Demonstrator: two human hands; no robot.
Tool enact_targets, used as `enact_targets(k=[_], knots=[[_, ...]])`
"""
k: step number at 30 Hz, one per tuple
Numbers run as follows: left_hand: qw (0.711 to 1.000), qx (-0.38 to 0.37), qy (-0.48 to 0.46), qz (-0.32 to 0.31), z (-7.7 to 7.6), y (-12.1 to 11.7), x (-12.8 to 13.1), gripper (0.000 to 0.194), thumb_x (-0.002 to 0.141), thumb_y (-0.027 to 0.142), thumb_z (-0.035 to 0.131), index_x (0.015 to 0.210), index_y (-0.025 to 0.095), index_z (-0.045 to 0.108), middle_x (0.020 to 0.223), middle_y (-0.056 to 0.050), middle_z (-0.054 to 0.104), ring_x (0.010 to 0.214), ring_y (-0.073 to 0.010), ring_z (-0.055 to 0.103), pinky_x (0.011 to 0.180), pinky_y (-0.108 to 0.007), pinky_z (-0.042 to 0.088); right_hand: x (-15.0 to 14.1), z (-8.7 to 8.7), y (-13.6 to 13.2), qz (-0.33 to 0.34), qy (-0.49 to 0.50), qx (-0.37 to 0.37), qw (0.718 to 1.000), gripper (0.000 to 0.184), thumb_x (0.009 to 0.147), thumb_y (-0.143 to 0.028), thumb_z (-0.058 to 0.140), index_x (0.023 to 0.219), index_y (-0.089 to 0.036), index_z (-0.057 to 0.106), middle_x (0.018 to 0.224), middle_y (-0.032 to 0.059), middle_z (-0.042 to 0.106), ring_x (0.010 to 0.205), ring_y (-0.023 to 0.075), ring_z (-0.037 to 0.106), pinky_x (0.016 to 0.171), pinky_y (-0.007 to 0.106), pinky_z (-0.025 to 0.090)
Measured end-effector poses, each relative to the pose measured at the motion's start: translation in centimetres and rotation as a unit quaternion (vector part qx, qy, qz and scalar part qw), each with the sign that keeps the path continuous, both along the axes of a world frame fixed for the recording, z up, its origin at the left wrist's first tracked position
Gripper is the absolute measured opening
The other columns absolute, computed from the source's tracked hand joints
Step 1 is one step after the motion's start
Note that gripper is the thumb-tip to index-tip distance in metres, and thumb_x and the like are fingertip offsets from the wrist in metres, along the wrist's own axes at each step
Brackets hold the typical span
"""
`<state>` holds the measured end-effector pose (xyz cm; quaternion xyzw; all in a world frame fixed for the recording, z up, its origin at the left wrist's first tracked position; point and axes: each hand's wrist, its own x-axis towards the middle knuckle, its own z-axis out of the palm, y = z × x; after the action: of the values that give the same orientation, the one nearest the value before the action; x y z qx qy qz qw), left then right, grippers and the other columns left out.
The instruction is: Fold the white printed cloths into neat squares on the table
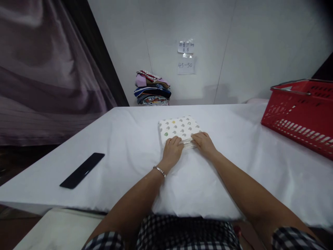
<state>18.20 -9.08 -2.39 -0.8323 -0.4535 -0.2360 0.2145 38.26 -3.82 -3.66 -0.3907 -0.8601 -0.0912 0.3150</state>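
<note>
A white cloth [179, 126] with small grey, green and yellow prints lies folded in a flat square on the table. At its near left corner, my left hand [172, 151] has its fingers curled over the edge; a metal bracelet circles that wrist. My right hand [204, 143] grips the near right corner with bent fingers. Several layers show along the near edge between the two hands. Both thumbs are mostly hidden.
A white sheet covers the table [135, 139]. On the left lies a dark flat phone-like slab [82, 170]. A red plastic basket [299, 118] stands at the right. Behind the far edge is a stack of folded cloths [152, 88], near handwritten paper signs [186, 65] on the wall.
</note>
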Motion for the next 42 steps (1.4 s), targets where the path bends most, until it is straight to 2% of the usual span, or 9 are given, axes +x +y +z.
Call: enact_targets(k=[7,17,22,28,37,42], knots=[[0.999,-0.029,0.012,0.036,-0.2,1.0,0.5,0.019,0.089,0.018,0.047,0.082,0.019,0.064,0.114,-0.006,0.059,0.117,-0.0235,0.043,0.088,-0.039,0.037,0.0,-0.2,0.1,0.005,-0.003,0.007,1.0,0.02,0.092,-0.024,0.044,0.105,-0.021,0.059,0.106,0.0058,0.066,0.096,0.0191,0.056,0.09,0.036,0.034],[0.995,-0.091,-0.014,0.044,-0.1,1.3,0.7,0.02,0.089,0.021,0.049,0.08,0.019,0.067,0.121,-0.005,0.057,0.121,-0.0229,0.041,0.091,-0.039,0.035,-0.1,-0.2,0.1,0.009,-0.008,0.014,1.0,0.02,0.092,-0.024,0.045,0.107,-0.02,0.058,0.105,0.0067,0.066,0.097,0.0191,0.056,0.091,0.037,0.034],[0.996,-0.084,-0.003,0.04,-0.3,1.8,1.0,0.022,0.087,0.015,0.048,0.076,0.018,0.067,0.123,-0.005,0.057,0.122,-0.0241,0.04,0.091,-0.04,0.035,-0.2,-0.3,0.2,0.007,-0.004,0.009,1.0,0.02,0.092,-0.023,0.045,0.107,-0.021,0.058,0.105,0.0069,0.066,0.097,0.0196,0.057,0.089,0.037,0.036],[0.997,-0.076,0.004,0.034,-0.7,2.0,1.2,0.027,0.088,0.011,0.041,0.083,0.017,0.067,0.125,-0.006,0.056,0.125,-0.0225,0.038,0.094,-0.039,0.035,-0.2,-0.3,0.1,0.011,-0.003,0.004,1.0,0.021,0.092,-0.023,0.045,0.108,-0.021,0.058,0.107,0.0076,0.066,0.099,0.0201,0.056,0.089,0.037,0.036],[0.996,-0.083,-0.027,0.022,-0.7,2.0,0.9,0.021,0.086,0.02,0.051,0.073,0.02,0.068,0.131,-0.003,0.052,0.126,-0.0259,0.039,0.095,-0.045,0.035,-0.1,-0.3,0.0,0.009,0.0,-0.012,1.0,0.023,0.092,-0.025,0.044,0.109,-0.021,0.058,0.107,0.0077,0.066,0.1,0.0207,0.056,0.089,0.038,0.036],[0.996,-0.075,-0.023,0.028,-0.7,2.2,1.1,0.024,0.086,0.012,0.046,0.072,0.017,0.065,0.13,-0.005,0.053,0.126,-0.0263,0.038,0.095,-0.044,0.035,-0.2,-0.4,0.0,0.011,0.004,-0.009,1.0,0.023,0.093,-0.026,0.042,0.109,-0.021,0.058,0.107,0.0081,0.065,0.1,0.0207,0.055,0.089,0.038,0.035]])
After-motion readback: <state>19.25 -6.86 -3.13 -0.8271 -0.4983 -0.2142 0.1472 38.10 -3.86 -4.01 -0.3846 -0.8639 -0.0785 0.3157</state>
